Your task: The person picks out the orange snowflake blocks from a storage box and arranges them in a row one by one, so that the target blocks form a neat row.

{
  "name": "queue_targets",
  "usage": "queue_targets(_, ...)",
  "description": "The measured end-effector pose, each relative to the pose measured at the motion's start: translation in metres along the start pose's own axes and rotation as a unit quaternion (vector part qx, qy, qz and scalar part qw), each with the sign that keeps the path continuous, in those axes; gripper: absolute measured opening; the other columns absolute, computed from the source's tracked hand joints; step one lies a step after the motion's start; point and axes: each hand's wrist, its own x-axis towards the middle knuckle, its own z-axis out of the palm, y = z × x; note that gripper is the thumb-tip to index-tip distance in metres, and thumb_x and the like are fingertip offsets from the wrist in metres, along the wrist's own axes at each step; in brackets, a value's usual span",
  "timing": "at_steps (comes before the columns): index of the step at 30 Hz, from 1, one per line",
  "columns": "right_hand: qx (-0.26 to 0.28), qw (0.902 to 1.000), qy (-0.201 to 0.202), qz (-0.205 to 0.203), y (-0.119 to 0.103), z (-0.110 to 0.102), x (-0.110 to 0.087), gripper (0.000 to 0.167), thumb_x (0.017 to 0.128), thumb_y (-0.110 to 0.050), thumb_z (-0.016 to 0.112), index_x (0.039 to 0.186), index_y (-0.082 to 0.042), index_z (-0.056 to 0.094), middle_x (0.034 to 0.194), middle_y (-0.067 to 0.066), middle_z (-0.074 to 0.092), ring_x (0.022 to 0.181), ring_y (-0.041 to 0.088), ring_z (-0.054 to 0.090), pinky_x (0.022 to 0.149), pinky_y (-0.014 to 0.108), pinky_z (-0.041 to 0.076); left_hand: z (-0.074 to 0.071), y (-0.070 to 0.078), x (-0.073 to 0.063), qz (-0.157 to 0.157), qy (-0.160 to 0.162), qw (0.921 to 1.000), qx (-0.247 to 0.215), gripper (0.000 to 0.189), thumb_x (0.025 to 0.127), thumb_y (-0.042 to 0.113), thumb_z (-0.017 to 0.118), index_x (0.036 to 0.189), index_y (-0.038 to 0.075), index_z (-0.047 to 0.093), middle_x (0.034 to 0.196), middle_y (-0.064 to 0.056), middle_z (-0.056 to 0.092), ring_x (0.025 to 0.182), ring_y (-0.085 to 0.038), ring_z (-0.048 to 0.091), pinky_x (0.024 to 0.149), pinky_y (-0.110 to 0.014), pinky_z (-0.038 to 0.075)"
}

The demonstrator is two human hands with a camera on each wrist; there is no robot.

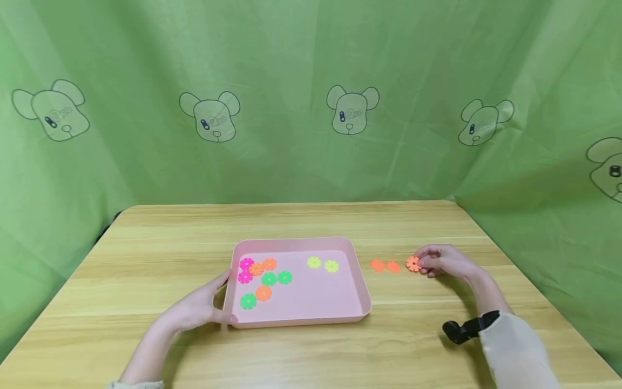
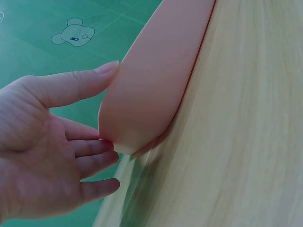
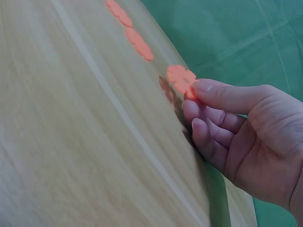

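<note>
The tray [image 1: 316, 297] is best steadied by the left hand [image 1: 196, 309], relaxed against its left side. Right of the tray, the right hand [image 1: 446, 262] pinches an orange disc [image 1: 410, 266]; a light edge grip should help clear two discs [image 1: 377, 265] nearer the tray.

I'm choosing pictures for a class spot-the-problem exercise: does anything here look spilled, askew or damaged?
Nothing stands out. The pink tray sits flat on the table, loose discs inside. Two orange discs lie side by side outside, near a third disc the right hand pinches, apparently placed, not spilled. No damage shows.
</note>
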Motion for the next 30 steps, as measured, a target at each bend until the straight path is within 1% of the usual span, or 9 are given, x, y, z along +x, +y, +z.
queue_targets(6, -0.042, 0.9990, 0.011, 0.010, -0.001, 0.005, 0.004, 0.037, 0.089, -0.014, 0.061, 0.114, 0.012, 0.053, 0.084, 0.008, 0.063, 0.074, 0.015, 0.060, 0.063, 0.029, 0.054, 0.002, -0.002, 0.001, -0.005, 0.006, 1.0000, -0.001, 0.109, 0.063, 0.020, 0.082, 0.147, -0.001, 0.015, 0.150, -0.023, 0.019, 0.136, -0.040, 0.014, 0.106, -0.060, 0.009)
queue_targets(10, -0.055, 0.9983, 0.011, 0.015, -0.001, 0.008, 0.005, 0.036, 0.089, -0.015, 0.062, 0.113, 0.010, 0.055, 0.082, 0.007, 0.061, 0.072, 0.015, 0.057, 0.061, 0.029, 0.052, 0.002, -0.002, 0.000, -0.001, 0.003, 1.0000, -0.001, 0.109, 0.063, 0.019, 0.082, 0.146, -0.002, 0.014, 0.149, -0.024, 0.019, 0.136, -0.042, 0.014, 0.106, -0.061, 0.009)
queue_targets(15, -0.074, 0.9967, 0.024, 0.022, -0.001, 0.011, 0.008, 0.033, 0.089, -0.016, 0.061, 0.111, 0.009, 0.057, 0.079, 0.006, 0.059, 0.070, 0.015, 0.055, 0.059, 0.028, 0.051, 0.001, -0.001, -0.001, 0.006, 0.000, 1.0000, 0.002, 0.108, 0.064, 0.019, 0.081, 0.146, -0.003, 0.014, 0.149, -0.025, 0.018, 0.135, -0.043, 0.014, 0.105, -0.062, 0.010)
queue_targets(21, -0.090, 0.9950, 0.036, 0.026, -0.004, 0.013, 0.010, 0.030, 0.088, -0.015, 0.061, 0.108, 0.008, 0.058, 0.076, 0.005, 0.058, 0.069, 0.015, 0.054, 0.058, 0.028, 0.051, 0.001, -0.001, 0.000, 0.001, 0.002, 1.0000, 0.002, 0.109, 0.064, 0.019, 0.081, 0.146, -0.003, 0.013, 0.149, -0.024, 0.018, 0.136, -0.042, 0.014, 0.105, -0.062, 0.009)
queue_targets(30, -0.109, 0.9934, 0.034, 0.015, -0.004, 0.013, 0.012, 0.028, 0.087, -0.014, 0.063, 0.104, 0.007, 0.059, 0.074, 0.005, 0.055, 0.067, 0.016, 0.052, 0.056, 0.028, 0.050, 0.001, -0.002, 0.001, 0.004, 0.003, 1.0000, 0.004, 0.109, 0.064, 0.020, 0.081, 0.146, -0.003, 0.014, 0.149, -0.024, 0.018, 0.136, -0.041, 0.014, 0.106, -0.061, 0.010)
